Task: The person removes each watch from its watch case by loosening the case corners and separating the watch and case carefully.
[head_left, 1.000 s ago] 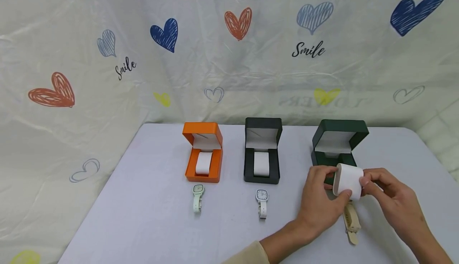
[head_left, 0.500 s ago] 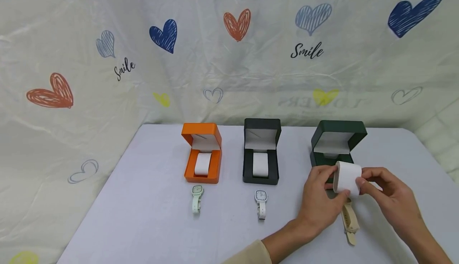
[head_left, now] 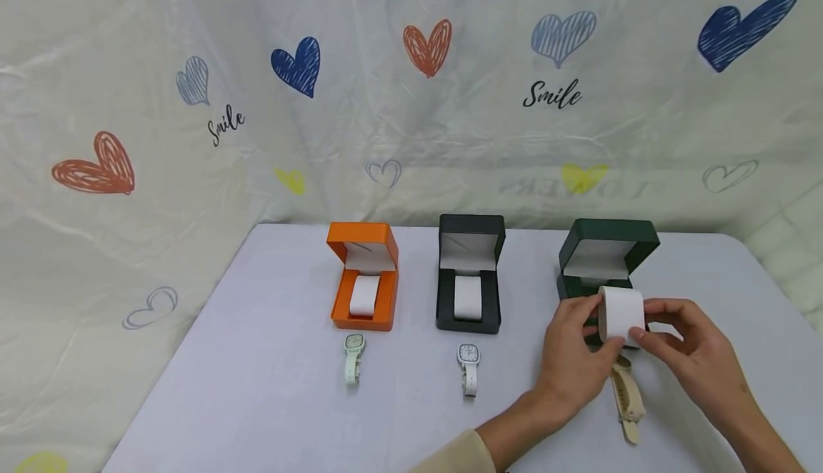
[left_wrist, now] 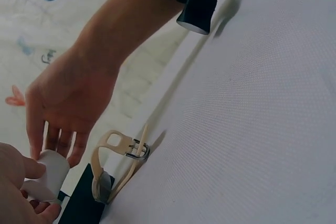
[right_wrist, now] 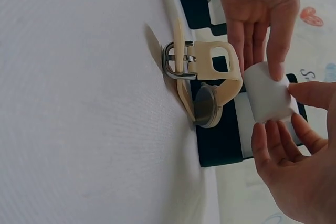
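Observation:
A white watch cushion [head_left: 622, 314] is pinched between both hands just above the front of the open green watch box [head_left: 608, 239]. My left hand [head_left: 572, 355] grips its left end with thumb and fingers. On the right end, my right hand [head_left: 691, 359] pinches it between thumb and fingertips. Below the hands lies a beige-strapped watch [head_left: 626, 394], its buckle fastened; in the right wrist view the beige watch [right_wrist: 216, 74] stands on its side beside the green box [right_wrist: 223, 142]. The hands hide part of the box's lower half.
An open orange box [head_left: 383, 301] and an open black box [head_left: 491, 300] stand to the left, each with a white cushion inside. In front of them lie a pale green watch [head_left: 353, 359] and a white watch [head_left: 469, 369]. A heart-printed curtain [head_left: 360, 116] hangs behind the table.
Both hands have shifted the white cushion slightly left and brought it more upright over the green box. The right hand has moved left with it. The boxes and watches stay put.

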A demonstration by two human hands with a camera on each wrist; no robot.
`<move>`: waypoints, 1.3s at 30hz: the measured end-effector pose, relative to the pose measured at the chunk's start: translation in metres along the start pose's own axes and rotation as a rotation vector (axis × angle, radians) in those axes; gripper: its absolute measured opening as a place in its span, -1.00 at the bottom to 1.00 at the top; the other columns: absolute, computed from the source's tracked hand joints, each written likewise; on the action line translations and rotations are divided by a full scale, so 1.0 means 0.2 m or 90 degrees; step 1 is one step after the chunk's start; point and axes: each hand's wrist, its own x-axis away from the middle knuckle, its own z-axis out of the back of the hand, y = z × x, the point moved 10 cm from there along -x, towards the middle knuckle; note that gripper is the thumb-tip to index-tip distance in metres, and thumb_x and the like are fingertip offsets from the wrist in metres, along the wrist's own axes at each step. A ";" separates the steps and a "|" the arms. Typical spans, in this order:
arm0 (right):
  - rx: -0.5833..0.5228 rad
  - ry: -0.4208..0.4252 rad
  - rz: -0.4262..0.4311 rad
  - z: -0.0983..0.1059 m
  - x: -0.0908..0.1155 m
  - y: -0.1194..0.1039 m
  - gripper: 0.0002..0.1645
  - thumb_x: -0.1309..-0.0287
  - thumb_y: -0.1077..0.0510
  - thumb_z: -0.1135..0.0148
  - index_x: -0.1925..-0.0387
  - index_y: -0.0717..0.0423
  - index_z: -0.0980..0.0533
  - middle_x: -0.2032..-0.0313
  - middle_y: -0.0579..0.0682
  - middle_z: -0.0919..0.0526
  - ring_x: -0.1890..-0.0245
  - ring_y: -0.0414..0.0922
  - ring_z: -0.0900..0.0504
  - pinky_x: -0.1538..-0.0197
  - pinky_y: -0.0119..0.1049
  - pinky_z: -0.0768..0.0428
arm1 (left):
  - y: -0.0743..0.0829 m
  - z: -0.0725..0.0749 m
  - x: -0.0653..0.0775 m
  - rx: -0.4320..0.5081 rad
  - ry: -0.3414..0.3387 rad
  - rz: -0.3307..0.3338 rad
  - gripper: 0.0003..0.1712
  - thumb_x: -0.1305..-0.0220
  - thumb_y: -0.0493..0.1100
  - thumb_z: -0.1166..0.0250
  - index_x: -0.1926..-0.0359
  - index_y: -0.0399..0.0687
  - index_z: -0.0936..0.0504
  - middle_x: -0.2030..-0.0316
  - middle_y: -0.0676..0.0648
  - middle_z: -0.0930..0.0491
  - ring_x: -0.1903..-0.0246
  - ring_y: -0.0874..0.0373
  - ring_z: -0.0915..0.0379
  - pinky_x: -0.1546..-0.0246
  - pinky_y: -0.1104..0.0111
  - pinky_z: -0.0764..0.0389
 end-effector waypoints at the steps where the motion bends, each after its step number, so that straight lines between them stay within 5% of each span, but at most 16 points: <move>1: 0.007 -0.001 0.001 0.00 0.00 0.00 -0.54 -0.28 0.36 -0.37 -0.13 0.01 -0.47 -0.04 -0.53 -0.45 0.00 -0.57 -0.45 0.06 -0.88 -0.44 | 0.00 0.00 0.00 -0.008 0.005 -0.001 -0.35 -0.37 -0.20 -0.41 -0.44 0.00 -0.46 -0.25 0.07 -0.48 -0.19 0.47 -0.44 -0.09 0.65 -0.60; 12: 0.015 -0.002 0.038 -0.02 -0.02 -0.01 -0.44 -0.25 0.43 -0.36 -0.25 0.26 -0.41 -0.10 -0.56 -0.43 -0.06 -0.61 -0.43 0.02 -0.88 -0.46 | 0.01 0.01 -0.02 -0.050 0.039 -0.024 -0.37 -0.39 -0.20 -0.40 -0.43 -0.03 -0.46 -0.25 0.04 -0.50 -0.20 0.41 -0.45 -0.09 0.69 -0.57; 32: 0.063 -0.009 -0.013 -0.07 -0.04 0.06 -0.41 -0.35 0.22 -0.36 -0.30 0.31 -0.36 -0.04 -0.65 -0.35 -0.02 -0.71 -0.35 0.06 -0.93 -0.40 | -0.02 0.02 -0.07 -0.107 0.048 0.012 -0.37 -0.36 -0.22 -0.42 -0.41 -0.02 -0.49 -0.23 0.06 -0.53 -0.06 0.47 -0.51 0.00 0.74 -0.57; 39: 0.053 0.006 0.022 -0.07 -0.06 0.03 -0.45 -0.33 0.30 -0.35 -0.28 0.35 -0.40 -0.05 -0.67 -0.39 -0.03 -0.73 -0.39 0.04 -0.92 -0.40 | -0.02 0.02 -0.08 -0.119 0.045 -0.009 -0.32 -0.36 -0.25 -0.42 -0.45 -0.03 -0.45 -0.25 0.03 -0.55 -0.05 0.45 -0.51 0.01 0.73 -0.57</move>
